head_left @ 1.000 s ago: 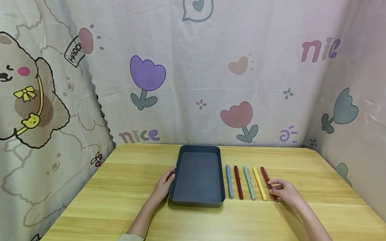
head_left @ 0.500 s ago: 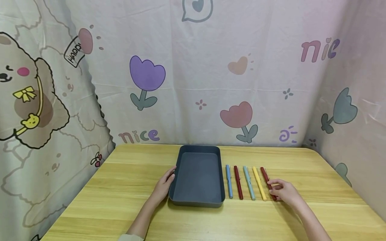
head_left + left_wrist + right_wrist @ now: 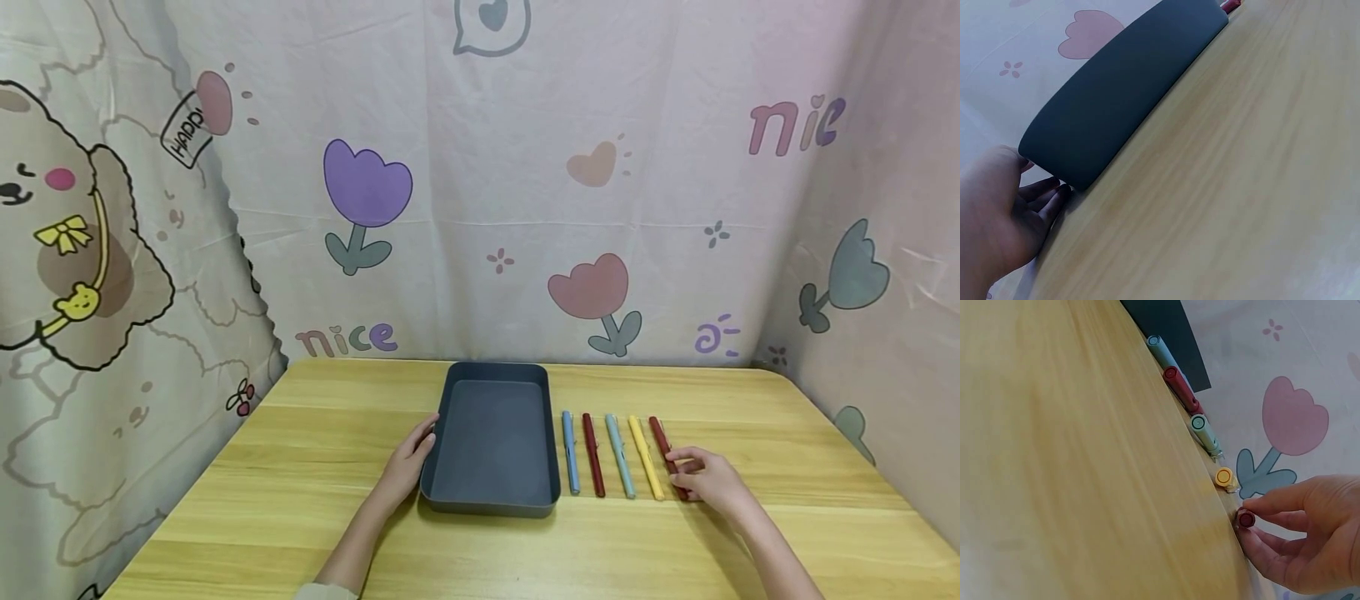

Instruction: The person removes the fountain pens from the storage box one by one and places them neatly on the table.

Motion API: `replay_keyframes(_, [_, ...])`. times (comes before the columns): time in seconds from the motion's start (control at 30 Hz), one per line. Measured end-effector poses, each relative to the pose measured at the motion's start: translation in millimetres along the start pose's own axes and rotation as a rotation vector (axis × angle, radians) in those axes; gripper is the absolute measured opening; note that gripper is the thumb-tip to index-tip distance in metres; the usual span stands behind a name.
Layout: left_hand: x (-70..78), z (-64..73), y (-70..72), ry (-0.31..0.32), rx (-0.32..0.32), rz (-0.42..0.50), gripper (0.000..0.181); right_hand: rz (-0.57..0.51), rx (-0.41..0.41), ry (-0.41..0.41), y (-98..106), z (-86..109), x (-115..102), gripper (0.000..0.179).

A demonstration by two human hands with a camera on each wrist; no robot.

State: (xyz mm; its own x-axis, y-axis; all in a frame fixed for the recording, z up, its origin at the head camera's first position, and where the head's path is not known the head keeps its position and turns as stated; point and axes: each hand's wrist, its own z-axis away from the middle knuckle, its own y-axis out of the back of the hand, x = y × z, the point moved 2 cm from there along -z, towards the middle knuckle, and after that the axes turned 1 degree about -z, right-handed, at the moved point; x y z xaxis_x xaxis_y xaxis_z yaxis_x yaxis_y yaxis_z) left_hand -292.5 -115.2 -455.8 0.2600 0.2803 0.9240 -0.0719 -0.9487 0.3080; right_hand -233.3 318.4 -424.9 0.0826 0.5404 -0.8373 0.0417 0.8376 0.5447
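Observation:
A dark grey rectangular tray (image 3: 491, 437) lies on the table. At its left side my left hand (image 3: 405, 467) rests against the outer wall; in the left wrist view the fingers (image 3: 1052, 203) touch the tray's wall (image 3: 1119, 94) near a corner. My right hand (image 3: 708, 479) pinches the rightmost dark red pen (image 3: 660, 435), which lies on the table; thumb and fingers sit on both sides of its end in the right wrist view. Left of it in a row lie a yellow pen (image 3: 646, 457), a light green pen (image 3: 620, 456), another dark red pen (image 3: 593, 454) and a blue pen (image 3: 571, 452).
The wooden table (image 3: 300, 467) carries the tray and pens. Behind it hangs a printed cloth (image 3: 480, 167) with flowers and lettering, and more printed cloth (image 3: 202, 283) hangs along the left side. The blue pen lies close to the tray's right wall.

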Motion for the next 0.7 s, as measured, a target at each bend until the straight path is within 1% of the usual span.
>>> replay_keyframes(0.33, [-0.8,0.4,0.4,0.005,-0.005,0.001,0.042,-0.002,-0.011,0.001,-0.9,0.8,1.7,0.031])
replay_keyframes(0.4, [-0.8,0.5,0.6,0.005,-0.006,0.001,0.042,0.002,-0.018,0.012,-0.8,1.2,1.8,0.031])
replay_keyframes(0.7, [0.1,0.7,1.0,-0.002,-0.009,-0.006,0.043,0.006,-0.010,0.010,-0.3,0.9,-1.2,0.031])
